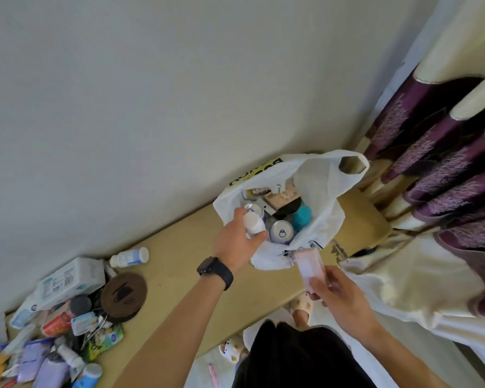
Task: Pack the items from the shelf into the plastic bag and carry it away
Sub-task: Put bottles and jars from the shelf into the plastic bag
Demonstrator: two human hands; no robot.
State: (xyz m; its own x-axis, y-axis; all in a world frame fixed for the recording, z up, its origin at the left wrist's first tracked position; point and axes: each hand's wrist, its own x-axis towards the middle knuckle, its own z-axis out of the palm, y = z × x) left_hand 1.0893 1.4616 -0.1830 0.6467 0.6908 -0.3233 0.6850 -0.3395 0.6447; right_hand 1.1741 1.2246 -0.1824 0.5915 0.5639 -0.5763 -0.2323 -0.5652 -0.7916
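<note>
Packing is well underway, I'd say: my left hand point(240, 238) grips a small white bottle point(253, 223) over the mouth of the bag point(324, 189), thin crinkled white plastic sagging open on the shelf point(179, 264). Two shiny metal cans point(282, 232), a teal cap point(302, 217) and boxes already sit inside. My right hand point(336, 298), at five o'clock of the bag, holds a pale pink box point(310, 266). Plenty left: a heap point(59, 326) of tubes, packets and cartons at eight o'clock, plus a lying bottle point(129, 257).

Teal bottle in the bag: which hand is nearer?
Left. The left hand, holding a white bottle, is over the bag beside the teal bottle; the right hand is outside, nearer the camera.
</note>
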